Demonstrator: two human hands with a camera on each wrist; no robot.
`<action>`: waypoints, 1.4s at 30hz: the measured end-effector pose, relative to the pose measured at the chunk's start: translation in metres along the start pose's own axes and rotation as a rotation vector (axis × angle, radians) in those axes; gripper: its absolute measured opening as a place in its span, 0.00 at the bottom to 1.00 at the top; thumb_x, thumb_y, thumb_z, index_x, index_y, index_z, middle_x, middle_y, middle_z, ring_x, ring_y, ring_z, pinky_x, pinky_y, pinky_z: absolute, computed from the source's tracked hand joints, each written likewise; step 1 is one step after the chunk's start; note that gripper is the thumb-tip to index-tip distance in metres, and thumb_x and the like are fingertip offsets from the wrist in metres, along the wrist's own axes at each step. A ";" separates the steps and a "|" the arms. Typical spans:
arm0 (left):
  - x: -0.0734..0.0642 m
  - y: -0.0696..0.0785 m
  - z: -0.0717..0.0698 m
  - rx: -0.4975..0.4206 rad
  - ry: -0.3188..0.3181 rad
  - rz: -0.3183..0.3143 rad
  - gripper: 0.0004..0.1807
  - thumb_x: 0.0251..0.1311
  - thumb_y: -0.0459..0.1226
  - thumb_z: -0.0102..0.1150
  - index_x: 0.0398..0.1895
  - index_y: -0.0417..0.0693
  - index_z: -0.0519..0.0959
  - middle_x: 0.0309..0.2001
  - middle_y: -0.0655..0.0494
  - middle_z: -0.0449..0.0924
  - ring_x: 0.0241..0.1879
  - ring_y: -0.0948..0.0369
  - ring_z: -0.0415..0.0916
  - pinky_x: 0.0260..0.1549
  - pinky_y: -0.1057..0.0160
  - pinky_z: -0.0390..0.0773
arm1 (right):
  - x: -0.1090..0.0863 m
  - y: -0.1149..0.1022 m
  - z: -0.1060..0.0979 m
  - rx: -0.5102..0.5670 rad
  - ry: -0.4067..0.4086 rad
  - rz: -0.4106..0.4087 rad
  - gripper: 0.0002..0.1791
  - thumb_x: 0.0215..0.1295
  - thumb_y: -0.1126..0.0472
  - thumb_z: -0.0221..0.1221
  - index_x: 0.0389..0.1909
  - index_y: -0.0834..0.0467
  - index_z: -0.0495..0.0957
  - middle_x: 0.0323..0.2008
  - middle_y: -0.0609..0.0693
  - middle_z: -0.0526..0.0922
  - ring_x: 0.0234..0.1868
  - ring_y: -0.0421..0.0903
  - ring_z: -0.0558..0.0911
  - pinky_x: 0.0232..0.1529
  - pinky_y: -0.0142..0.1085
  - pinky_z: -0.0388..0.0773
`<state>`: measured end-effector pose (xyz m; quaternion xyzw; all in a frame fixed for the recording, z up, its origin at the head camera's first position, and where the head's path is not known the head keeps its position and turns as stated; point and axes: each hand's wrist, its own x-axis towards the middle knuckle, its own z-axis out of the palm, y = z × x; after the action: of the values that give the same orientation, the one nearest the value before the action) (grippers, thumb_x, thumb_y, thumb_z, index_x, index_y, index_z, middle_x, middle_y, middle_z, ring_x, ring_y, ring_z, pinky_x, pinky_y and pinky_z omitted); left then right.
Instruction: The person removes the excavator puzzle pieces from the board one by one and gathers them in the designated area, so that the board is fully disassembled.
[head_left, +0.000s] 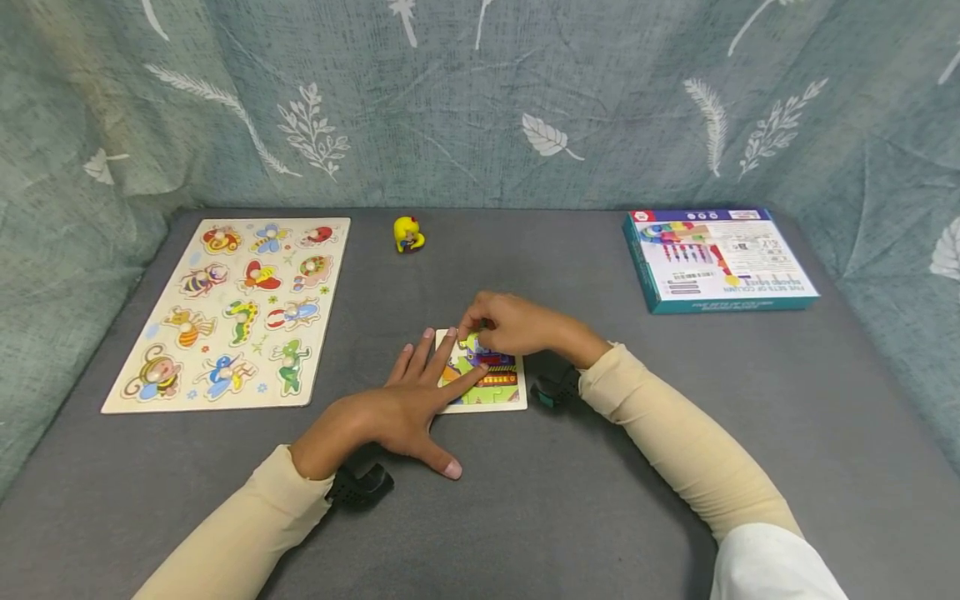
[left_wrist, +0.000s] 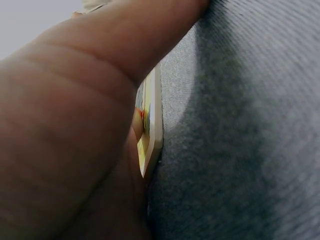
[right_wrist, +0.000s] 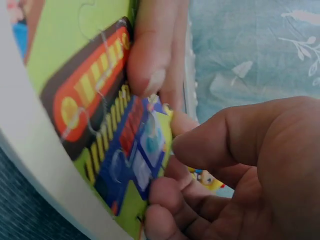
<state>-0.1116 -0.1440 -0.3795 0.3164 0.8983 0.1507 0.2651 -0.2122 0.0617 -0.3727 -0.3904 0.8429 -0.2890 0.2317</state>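
Note:
A small jigsaw puzzle point(head_left: 498, 398) in a pale frame lies on the grey table, showing a purple-blue vehicle with a red and yellow track. Across its left side rests my left hand point(head_left: 405, 415), fingers spread and the index finger touching the picture; its thumb lies out on the table. My right hand point(head_left: 517, 323) is over the far edge. In the right wrist view, its thumb and curled fingers pinch a puzzle piece point(right_wrist: 152, 135) with a light-blue window, which looks slightly raised. The left wrist view shows the frame's edge point(left_wrist: 157, 110) behind the thumb.
A wooden insect puzzle board point(head_left: 225, 325) lies at the left. Near the back stands a small yellow-haired figurine point(head_left: 407, 235). A teal and white box point(head_left: 720, 260) sits at the back right. Behind the table hangs a leaf-patterned curtain point(head_left: 450, 108).

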 end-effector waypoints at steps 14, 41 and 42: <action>-0.002 0.002 -0.003 -0.003 -0.005 -0.006 0.67 0.40 0.69 0.68 0.79 0.62 0.41 0.74 0.48 0.10 0.69 0.46 0.05 0.64 0.42 0.20 | -0.003 0.002 -0.005 0.083 -0.009 -0.096 0.14 0.65 0.72 0.51 0.46 0.61 0.81 0.37 0.51 0.75 0.34 0.45 0.70 0.37 0.36 0.69; -0.002 0.001 -0.002 -0.011 -0.014 -0.022 0.67 0.40 0.68 0.68 0.79 0.64 0.40 0.74 0.48 0.11 0.69 0.47 0.06 0.64 0.43 0.20 | -0.005 0.006 -0.009 0.124 -0.035 -0.188 0.16 0.65 0.77 0.49 0.46 0.63 0.81 0.31 0.50 0.78 0.27 0.41 0.68 0.32 0.33 0.68; -0.002 0.001 -0.002 -0.009 -0.013 -0.021 0.67 0.40 0.68 0.68 0.79 0.64 0.40 0.74 0.47 0.11 0.69 0.47 0.06 0.64 0.43 0.20 | -0.005 0.008 -0.009 0.135 -0.035 -0.186 0.16 0.65 0.77 0.49 0.46 0.64 0.81 0.31 0.50 0.78 0.27 0.41 0.68 0.32 0.34 0.68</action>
<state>-0.1110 -0.1446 -0.3770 0.3068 0.8991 0.1497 0.2739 -0.2184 0.0726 -0.3706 -0.4553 0.7773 -0.3586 0.2446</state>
